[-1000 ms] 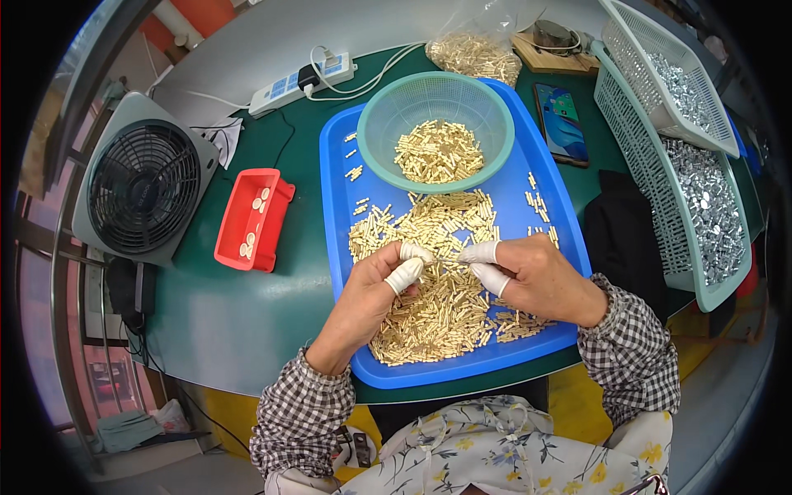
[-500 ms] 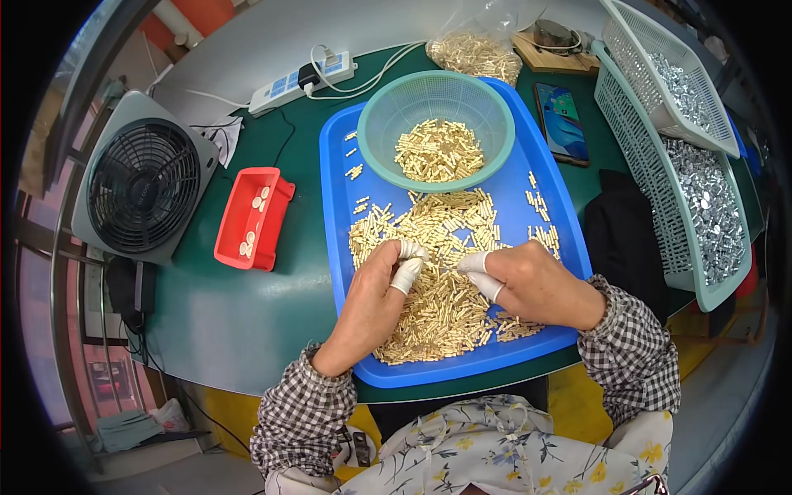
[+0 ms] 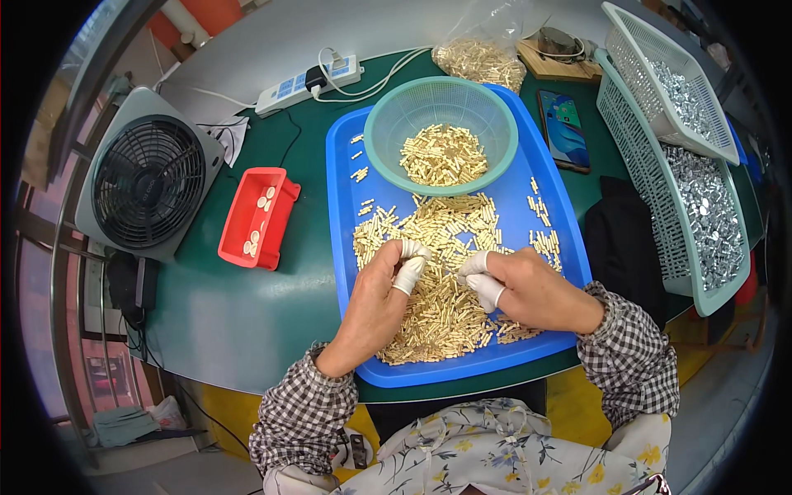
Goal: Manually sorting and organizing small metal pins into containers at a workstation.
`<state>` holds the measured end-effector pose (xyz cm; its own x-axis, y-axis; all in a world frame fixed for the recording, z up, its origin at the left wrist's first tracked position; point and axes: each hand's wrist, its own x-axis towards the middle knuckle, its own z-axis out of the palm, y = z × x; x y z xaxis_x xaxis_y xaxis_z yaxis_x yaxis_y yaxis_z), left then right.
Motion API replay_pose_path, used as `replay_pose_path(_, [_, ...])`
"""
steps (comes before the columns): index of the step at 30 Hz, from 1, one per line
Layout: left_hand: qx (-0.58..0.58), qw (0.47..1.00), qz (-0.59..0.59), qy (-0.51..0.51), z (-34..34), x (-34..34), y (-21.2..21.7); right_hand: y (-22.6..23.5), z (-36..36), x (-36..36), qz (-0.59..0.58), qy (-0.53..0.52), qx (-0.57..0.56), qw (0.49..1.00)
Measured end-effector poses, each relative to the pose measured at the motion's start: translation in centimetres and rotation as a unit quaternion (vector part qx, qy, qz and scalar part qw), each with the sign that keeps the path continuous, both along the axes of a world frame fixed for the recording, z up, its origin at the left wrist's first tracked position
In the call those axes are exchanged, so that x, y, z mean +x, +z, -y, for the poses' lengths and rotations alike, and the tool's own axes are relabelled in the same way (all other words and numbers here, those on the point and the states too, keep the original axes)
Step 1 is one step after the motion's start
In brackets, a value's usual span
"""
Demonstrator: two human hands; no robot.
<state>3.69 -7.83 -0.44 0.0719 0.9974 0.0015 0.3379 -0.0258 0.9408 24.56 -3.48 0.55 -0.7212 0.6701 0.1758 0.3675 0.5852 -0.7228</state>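
My left hand (image 3: 382,293) and my right hand (image 3: 528,286) are over a heap of small brass-coloured cylinders (image 3: 437,326) in a blue tray (image 3: 351,181). White finger cots cover the thumb and forefinger of each hand. Both hands are pinched closed, the fingertips pointing at each other with a small gap between. Whatever either pinch holds is hidden or too small to name. At the tray's far end sits a pale green plastic basket (image 3: 379,157), with more of the brass pieces (image 3: 445,154) inside. A few pieces lie in short rows along the tray's sides.
A red bin (image 3: 276,214) with several round pieces stands left of the tray, beside a fan (image 3: 148,181). Behind are a power strip (image 3: 289,91) and a bag of brass pieces (image 3: 478,62). At right lie a phone (image 3: 563,130), black cloth (image 3: 623,235) and baskets of silvery parts (image 3: 709,214).
My fingertips have drawn slightly apart. The whole view has shifted a little, while both hands stay over the heap.
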Motion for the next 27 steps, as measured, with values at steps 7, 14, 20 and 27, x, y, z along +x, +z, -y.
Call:
replay_pose_path(7, [0.003,1.0,-0.008,-0.004,2.2,-1.3,2.3,3.1,2.8,-1.7,0.032,-0.011,0.17,0.985])
replay_pose_path(14, [0.034,0.999,0.008,0.0,3.6,-1.5,2.9,1.9,3.7,-1.9,0.028,0.003,0.193,0.981])
replay_pose_path(20, [0.009,0.999,0.041,-0.024,3.3,-1.3,1.8,2.3,2.4,-2.8,-0.051,0.01,-0.091,0.994])
replay_pose_path(27, [0.001,0.976,0.219,0.014,2.7,-1.6,1.1,2.9,2.0,-2.7,-0.101,-0.011,-0.345,0.933])
